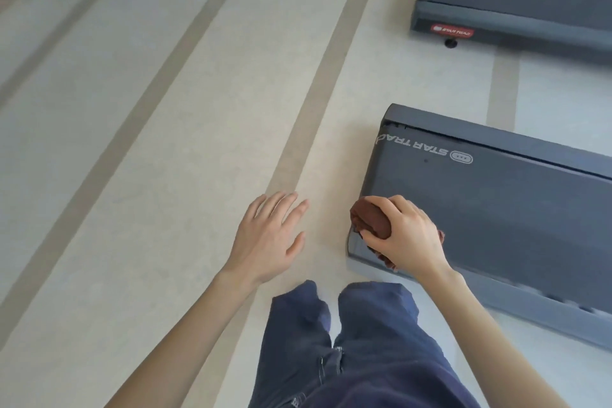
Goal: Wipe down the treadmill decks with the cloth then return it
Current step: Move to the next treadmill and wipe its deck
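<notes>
Pressing the bunched brown cloth (371, 220) onto the near treadmill deck (496, 209), the right hand (405, 235) curls its fingers around it for scrubbing; the left hand (268, 242) hovers, fingers spread, likely for balance.

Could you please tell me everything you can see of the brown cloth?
The cloth is dark reddish-brown, soft-looking fabric, bunched into a wad. The right hand grips it from above, fingers curled over it, against the end corner of the nearer grey treadmill. Parts stick out beside the fingers and below the wrist; the rest is hidden.
</notes>
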The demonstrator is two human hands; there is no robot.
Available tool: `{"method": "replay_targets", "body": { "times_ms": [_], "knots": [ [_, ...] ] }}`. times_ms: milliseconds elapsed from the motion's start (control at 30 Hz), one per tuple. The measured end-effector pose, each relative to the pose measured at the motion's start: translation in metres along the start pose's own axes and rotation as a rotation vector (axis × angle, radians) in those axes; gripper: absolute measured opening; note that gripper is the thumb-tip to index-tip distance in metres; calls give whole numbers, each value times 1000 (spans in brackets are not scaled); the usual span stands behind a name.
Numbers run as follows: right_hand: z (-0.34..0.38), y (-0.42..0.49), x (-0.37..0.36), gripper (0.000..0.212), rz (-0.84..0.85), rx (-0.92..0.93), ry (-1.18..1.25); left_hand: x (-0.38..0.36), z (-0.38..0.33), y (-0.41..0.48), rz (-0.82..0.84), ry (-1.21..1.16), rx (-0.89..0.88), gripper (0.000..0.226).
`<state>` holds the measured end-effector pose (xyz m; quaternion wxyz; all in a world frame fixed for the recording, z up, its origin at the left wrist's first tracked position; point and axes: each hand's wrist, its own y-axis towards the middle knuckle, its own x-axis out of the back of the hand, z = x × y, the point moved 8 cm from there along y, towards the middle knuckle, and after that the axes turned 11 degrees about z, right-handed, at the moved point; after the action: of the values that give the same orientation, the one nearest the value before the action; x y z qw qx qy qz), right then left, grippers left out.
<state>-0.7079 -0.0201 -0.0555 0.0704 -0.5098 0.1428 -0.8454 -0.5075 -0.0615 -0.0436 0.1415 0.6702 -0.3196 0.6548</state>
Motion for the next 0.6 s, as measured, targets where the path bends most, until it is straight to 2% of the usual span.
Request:
{"method": "replay_targets", "body": {
  "times_ms": [267,433,600],
  "knots": [
    [34,-2,11,48,-161,-123,61,5,38,28,66,-1,-147,49],
    [35,25,7,46,-166,-188,97,1,51,68,123,1,-220,48],
    [32,86,22,47,-162,-235,129,25,94,135,143,15,-222,53]
  ]
}}
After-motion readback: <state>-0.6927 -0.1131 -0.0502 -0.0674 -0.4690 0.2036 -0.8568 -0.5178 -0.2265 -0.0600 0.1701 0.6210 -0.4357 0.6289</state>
